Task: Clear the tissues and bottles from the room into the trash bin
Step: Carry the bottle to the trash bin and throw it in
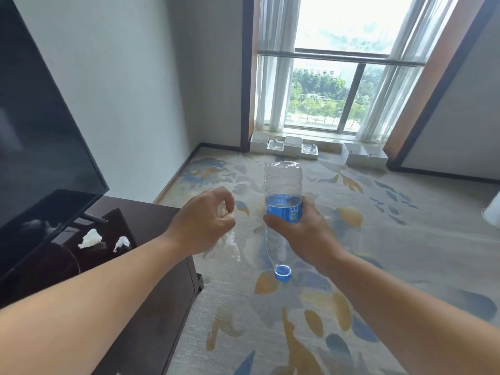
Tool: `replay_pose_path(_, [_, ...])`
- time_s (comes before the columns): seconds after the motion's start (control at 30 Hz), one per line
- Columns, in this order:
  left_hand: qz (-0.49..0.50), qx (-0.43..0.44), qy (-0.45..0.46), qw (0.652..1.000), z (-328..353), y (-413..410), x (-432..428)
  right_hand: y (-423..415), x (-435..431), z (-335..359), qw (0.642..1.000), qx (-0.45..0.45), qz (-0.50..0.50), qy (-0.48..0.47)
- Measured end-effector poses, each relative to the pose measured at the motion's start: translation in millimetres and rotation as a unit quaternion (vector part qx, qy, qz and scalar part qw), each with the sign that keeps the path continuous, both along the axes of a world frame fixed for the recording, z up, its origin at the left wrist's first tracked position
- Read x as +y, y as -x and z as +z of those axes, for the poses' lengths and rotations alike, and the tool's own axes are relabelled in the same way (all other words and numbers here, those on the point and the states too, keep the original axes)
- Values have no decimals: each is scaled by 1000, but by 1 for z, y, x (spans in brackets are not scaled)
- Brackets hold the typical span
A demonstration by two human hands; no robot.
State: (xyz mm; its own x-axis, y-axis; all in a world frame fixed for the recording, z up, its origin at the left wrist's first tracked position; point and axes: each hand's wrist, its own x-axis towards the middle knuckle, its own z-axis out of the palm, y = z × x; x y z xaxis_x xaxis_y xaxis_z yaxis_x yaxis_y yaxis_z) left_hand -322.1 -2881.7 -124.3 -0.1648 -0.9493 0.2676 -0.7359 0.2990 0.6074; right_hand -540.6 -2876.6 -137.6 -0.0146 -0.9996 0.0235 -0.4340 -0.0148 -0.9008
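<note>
You are facing open carpet (378,253) running to the window (338,90), with the dark surface (151,212) edging in on your left, carrying a crumpled tissue (90,238) and a smaller tissue (121,243). Your right grip (300,234) is wrapping the bottle (282,182) at its blue label (284,209), reading "URE", long axis upright, cap (282,272) pointing down. Your left grip (203,220) is clenching a tissue wad (230,247) beside it, above the carpet.

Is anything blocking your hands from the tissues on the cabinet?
Nothing visible. The bigger crumpled white tissue and the smaller tissue lie uncovered on the dark wooden cabinet. But both hands are full: the left hand grips a white tissue wad, the right hand a clear plastic bottle.
</note>
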Motion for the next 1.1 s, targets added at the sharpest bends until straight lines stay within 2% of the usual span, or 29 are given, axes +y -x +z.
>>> replay_pose_path(0.57, [-7,3,-13,1000,-6,-30,-223,-39,-220,3,1000,17,-5,7])
replay_pose_path(1.1, [93,5,-13,996,-13,-9,-392,-14,-431,-9,995,26,94,18])
